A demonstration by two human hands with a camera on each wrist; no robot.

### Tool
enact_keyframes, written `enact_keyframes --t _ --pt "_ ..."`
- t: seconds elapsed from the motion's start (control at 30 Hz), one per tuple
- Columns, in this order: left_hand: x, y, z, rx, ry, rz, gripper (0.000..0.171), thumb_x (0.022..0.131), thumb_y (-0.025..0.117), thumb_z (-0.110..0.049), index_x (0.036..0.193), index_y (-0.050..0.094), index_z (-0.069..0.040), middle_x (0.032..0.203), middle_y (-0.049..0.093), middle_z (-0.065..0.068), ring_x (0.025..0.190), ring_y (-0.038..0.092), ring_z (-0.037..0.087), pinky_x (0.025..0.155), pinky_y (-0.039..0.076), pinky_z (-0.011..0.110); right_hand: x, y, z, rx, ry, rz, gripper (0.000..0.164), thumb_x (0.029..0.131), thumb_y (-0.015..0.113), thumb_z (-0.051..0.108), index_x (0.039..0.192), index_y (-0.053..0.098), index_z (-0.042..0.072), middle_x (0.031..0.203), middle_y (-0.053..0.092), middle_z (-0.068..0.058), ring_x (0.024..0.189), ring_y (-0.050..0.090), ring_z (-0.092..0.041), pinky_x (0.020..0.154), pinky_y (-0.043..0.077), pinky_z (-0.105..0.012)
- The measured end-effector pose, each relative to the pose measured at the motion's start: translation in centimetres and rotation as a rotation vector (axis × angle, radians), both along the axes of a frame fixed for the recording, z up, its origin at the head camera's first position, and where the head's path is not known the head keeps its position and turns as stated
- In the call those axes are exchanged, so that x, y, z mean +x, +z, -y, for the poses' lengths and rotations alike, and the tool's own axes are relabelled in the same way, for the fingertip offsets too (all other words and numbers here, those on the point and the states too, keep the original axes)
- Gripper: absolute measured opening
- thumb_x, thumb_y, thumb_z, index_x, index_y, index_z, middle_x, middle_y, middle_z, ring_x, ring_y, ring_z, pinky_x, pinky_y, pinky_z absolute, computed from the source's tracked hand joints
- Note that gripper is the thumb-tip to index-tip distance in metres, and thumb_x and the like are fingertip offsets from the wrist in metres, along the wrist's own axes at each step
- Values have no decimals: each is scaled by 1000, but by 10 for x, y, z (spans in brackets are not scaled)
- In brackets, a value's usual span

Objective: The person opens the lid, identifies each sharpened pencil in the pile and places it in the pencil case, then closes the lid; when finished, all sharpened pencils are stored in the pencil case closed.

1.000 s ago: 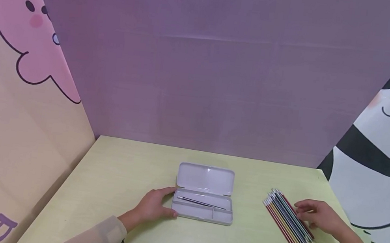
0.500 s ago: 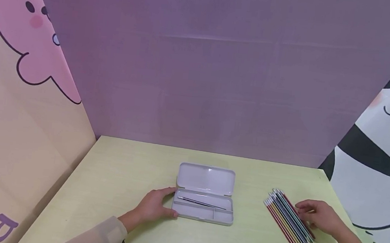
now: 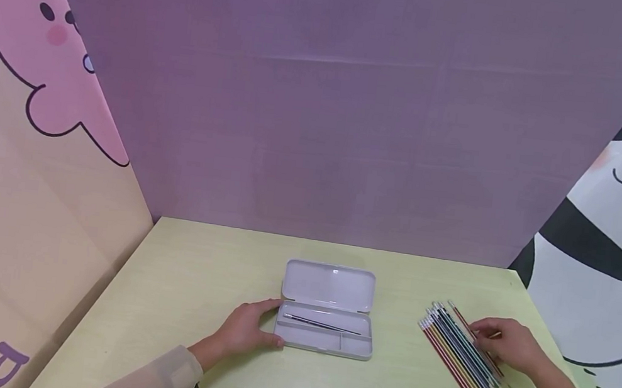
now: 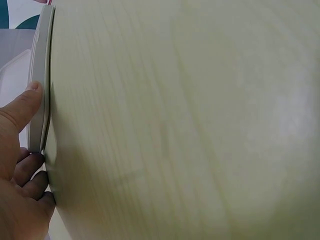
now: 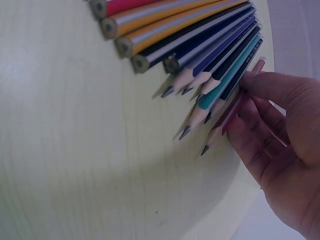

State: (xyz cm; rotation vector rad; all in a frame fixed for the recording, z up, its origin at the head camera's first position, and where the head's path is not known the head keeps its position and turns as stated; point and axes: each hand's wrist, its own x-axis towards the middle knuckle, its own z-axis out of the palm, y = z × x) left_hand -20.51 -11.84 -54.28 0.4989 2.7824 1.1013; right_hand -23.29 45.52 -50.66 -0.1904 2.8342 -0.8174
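My left hand (image 3: 244,327) holds the left end of an open white pencil case (image 3: 329,287), thumb at the near corner and fingers at the far one. In the left wrist view the thumb presses the case's side (image 4: 42,60). A thin dark stick (image 3: 320,324) lies in the case's rear compartment. At the right, my right hand (image 3: 508,344) pinches a red pencil (image 5: 234,107) between thumb and fingers. That pencil lies along the right side of a row of pencils (image 3: 456,355), its eraser end angled slightly away from them.
The row holds red, yellow, black, blue and green pencils side by side on the pale wooden table (image 3: 213,253). Behind the table stands a purple partition (image 3: 352,129). A wall with a panda picture (image 3: 612,251) is at the right, a pink cartoon wall (image 3: 24,56) at the left.
The red pencil at the row's right edge has separated slightly from the others, its eraser end apart now. My right hand has shifted a little; the left hand and case stay put.
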Motion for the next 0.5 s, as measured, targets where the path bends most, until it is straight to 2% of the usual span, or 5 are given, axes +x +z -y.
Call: enact_keyframes --t 0.27,0.5 --pt "0 0 -1 -10 0 -8 90 75 90 -46 150 53 -12 147 60 12 137 54 36 114 44 54 0 5 -2 9 -4 -2 31 91 73 11 120 71 0 99 71 -9 85 65 -20 58 57 -30" --pt "0 1 0 -8 -6 -11 90 75 89 -47 150 53 -11 147 59 12 138 53 35 114 44 53 1 24 12 -58 -1 -7 34 95 71 11 126 67 -2 100 69 -11 81 63 -19 60 60 -32"
